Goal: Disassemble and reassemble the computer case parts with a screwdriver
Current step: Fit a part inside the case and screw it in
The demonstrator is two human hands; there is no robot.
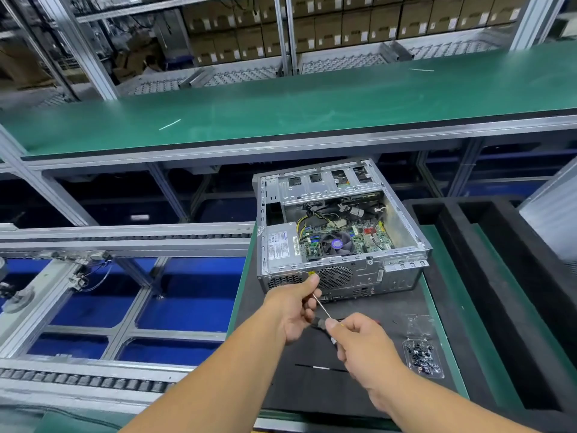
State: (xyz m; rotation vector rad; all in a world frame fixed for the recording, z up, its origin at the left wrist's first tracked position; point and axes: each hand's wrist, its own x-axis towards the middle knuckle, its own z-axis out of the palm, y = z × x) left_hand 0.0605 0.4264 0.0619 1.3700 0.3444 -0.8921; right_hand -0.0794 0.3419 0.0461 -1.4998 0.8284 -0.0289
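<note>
You're pinching the screwdriver [323, 310] shaft with your left hand [295, 307] and gripping its handle with your right hand [359, 342], just in front of the open computer case [340, 232] on the table [437, 307]. Next, I'd say, you're seating the tip on a rear-panel screw. Behind the case, cartons are lining warehouse shelves.

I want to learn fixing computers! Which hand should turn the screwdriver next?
Right hand: it grips the screwdriver handle. The left hand pinches the shaft near the tip, by the computer case back.
</note>
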